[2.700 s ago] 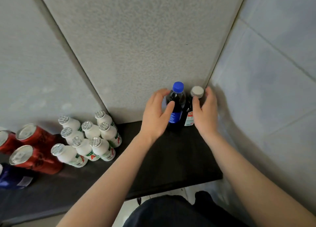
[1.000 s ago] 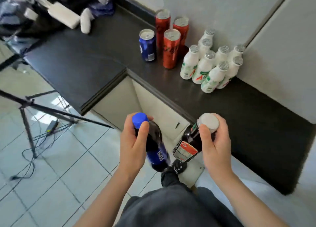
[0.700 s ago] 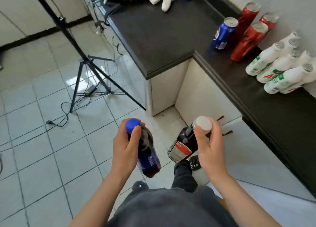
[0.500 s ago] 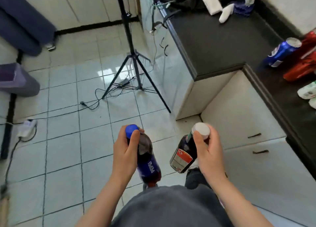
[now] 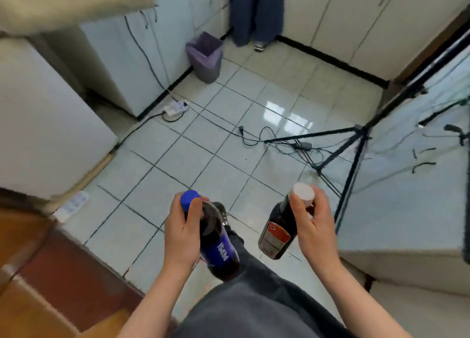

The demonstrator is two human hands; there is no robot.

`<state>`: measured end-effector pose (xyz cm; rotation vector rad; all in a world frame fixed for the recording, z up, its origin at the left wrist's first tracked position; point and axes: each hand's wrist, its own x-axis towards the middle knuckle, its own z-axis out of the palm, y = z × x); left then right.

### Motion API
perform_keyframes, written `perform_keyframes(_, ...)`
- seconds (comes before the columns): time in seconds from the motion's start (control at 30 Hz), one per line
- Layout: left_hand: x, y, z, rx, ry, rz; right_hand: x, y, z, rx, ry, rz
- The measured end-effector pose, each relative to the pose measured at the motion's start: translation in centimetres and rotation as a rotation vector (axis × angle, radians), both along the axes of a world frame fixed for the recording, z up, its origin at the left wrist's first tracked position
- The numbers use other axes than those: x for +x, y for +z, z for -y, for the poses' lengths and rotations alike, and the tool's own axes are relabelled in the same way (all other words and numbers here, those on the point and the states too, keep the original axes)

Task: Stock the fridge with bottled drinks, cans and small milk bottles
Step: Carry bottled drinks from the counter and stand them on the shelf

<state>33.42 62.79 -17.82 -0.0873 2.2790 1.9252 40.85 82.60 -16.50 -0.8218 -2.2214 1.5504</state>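
A pale glossy tiled floor (image 5: 203, 144) with dark grout lines fills the middle. A grey waste bin with a purple liner (image 5: 204, 57) stands near the far white cabinet doors (image 5: 330, 19), just beside a person's wide dark-blue trouser legs (image 5: 256, 9). A white power strip (image 5: 175, 107) lies at the foot of the left-hand white cabinets (image 5: 142, 57). Thin black cables (image 5: 254, 140) trail across the tiles towards a black tripod (image 5: 353, 154) on the right, its legs spread over the floor. A second white power strip (image 5: 72, 205) lies at the lower left, near a reddish-brown wooden surface (image 5: 58, 274).
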Motion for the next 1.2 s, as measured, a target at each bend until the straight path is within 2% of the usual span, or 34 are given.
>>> perform_keyframes(0.17,-5.8,-0.3,5.4,-0.073,0.295,0.002,-12.4,-0.8,3.7,-0.028,0.282,-0.021)
perform_keyframes(0.37,-14.4,2.5,11.1,-0.159,0.557,-0.042,-26.7,0.3,9.5,-0.105,0.576,-0.086)
perform_keyframes(0.53,-19.6,4.6,14.2,-0.215,0.757,-0.119,-35.4,1.4,14.0,-0.125,0.785,-0.104)
perform_keyframes(0.67,-22.1,4.8,16.1,-0.198,0.892,-0.136,-40.1,1.7,16.9,-0.120,0.858,-0.098)
perform_keyframes(0.9,-26.4,3.5,19.5,-0.164,0.925,-0.063,-45.0,1.4,21.4,-0.101,0.904,-0.049)
perform_keyframes(1.2,-35.2,3.3,29.3,-0.088,0.856,-0.114,-52.9,2.5,31.1,-0.010,0.971,-0.054)
